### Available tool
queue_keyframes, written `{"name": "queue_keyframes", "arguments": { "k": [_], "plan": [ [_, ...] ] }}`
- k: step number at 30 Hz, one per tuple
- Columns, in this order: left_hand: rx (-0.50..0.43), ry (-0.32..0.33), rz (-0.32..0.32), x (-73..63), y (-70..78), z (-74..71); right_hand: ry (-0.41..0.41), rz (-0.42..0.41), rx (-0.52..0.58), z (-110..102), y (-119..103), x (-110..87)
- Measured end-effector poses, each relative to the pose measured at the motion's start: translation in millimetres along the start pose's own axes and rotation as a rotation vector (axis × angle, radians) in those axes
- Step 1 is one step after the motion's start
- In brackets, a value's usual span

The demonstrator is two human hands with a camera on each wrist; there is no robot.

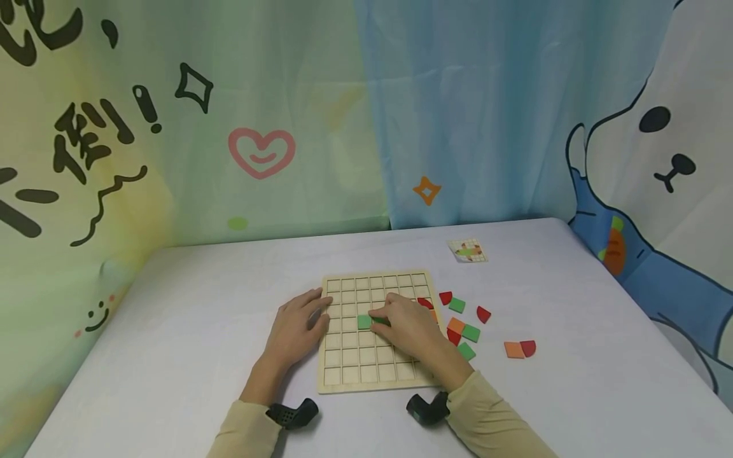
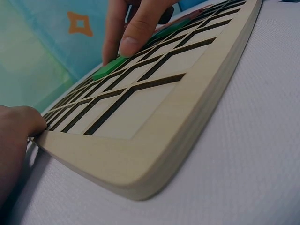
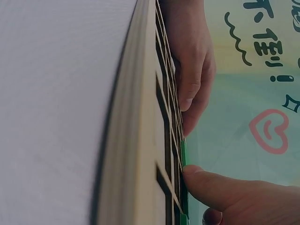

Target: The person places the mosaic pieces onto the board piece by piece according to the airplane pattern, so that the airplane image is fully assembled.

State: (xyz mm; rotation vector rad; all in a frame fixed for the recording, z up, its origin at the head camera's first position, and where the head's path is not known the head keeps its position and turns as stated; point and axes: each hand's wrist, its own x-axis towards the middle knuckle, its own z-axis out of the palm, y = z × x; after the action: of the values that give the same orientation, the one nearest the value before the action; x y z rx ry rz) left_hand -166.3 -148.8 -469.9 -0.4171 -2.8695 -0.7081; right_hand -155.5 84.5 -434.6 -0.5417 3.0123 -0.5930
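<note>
A wooden grid board lies on the table. My left hand rests at its left edge, fingers relaxed, fingertips on the rim. One green square tile sits in a cell near the middle. Just right of it, my right hand pinches another green square tile between thumb and index finger, low over the grid. In the left wrist view the right thumb comes down beside a green tile. Under the right hand, a red piece and an orange piece show at the board's right side.
Right of the board lie loose tiles: red quarter-rounds, green squares and orange squares. Farther right, an orange square touches a red quarter-round. A small pattern card lies behind. Printed curtains close off the back.
</note>
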Motion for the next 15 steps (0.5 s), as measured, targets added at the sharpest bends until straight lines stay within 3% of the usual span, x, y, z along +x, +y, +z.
{"name": "queue_keyframes", "arguments": {
  "k": [15],
  "plan": [
    [0.004,0.010,0.005,-0.1,-1.2,1.8,0.036,-0.006,-0.005,2.9,0.4,0.9]
  ]
}}
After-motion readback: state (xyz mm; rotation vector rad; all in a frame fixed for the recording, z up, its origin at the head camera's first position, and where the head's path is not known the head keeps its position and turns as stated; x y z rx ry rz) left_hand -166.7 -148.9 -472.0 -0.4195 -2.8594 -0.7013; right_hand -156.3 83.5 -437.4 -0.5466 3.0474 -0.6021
